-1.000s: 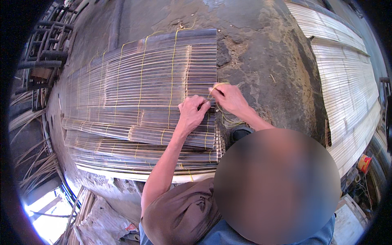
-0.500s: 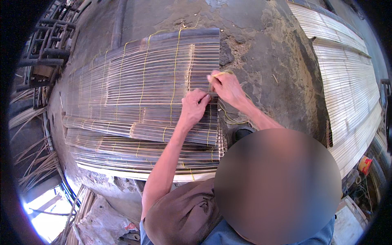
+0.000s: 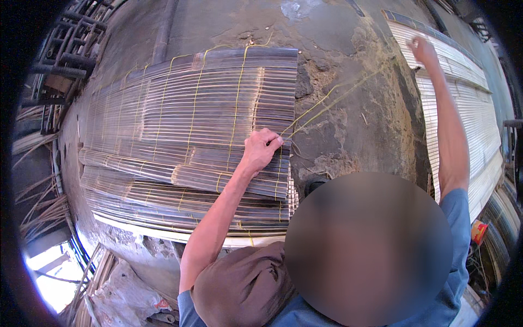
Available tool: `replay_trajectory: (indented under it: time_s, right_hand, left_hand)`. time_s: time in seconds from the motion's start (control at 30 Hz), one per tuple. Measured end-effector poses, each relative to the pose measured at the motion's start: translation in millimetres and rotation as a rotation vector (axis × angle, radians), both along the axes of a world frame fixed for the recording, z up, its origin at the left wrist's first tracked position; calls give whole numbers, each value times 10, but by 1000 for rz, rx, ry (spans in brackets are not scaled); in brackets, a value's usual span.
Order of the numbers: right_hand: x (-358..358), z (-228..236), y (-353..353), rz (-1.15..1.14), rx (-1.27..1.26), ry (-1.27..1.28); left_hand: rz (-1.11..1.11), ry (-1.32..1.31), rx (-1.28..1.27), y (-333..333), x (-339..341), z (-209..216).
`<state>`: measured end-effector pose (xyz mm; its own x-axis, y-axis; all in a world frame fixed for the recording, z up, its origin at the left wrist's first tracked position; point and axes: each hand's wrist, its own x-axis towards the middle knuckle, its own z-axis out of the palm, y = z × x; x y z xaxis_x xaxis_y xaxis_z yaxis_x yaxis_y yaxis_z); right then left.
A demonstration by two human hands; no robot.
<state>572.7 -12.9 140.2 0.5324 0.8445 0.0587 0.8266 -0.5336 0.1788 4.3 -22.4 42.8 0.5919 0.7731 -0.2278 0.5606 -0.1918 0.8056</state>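
A dark bamboo slat mat, bound by rows of yellow string, lies spread on the floor in front of me and to the left. My left hand pinches near the mat's right edge, where a yellow string comes out from the slats. Two strands of that string run up and to the right, pulled fairly straight. Far out at the upper right, my right hand is closed on the string, arm stretched out. What exactly sits between the left thumb and finger is partly hidden.
A pale slat mat lies along the right side. Dark frames are stacked at the upper left, with thin loose strips below them. A whitish sack sits at the lower left, a red and yellow packet at the right.
My right hand has swung from beside the left hand out to the upper right, drawing the yellow string long. The left hand stays at the mat's edge.
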Motion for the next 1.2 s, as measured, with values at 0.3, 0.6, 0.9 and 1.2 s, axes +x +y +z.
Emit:
replay_trajectory:
  time_s: [0.3,0.6,0.9,1.2]
  right_hand:
    - [-2814,-1113,-1234,178,410,805]
    - [-3896,-1093,-940,199,222,1504]
    - [-3826,-1102,-651,310,181,1823]
    - [-3931,-1204,-965,119,366,1261]
  left_hand:
    - [-1,69,37,-51,-25,75]
    - [17,19,-23,-28,-22,84]
    - [-11,16,-21,-16,10,97]
    - [-53,121,254,-87,52,75]
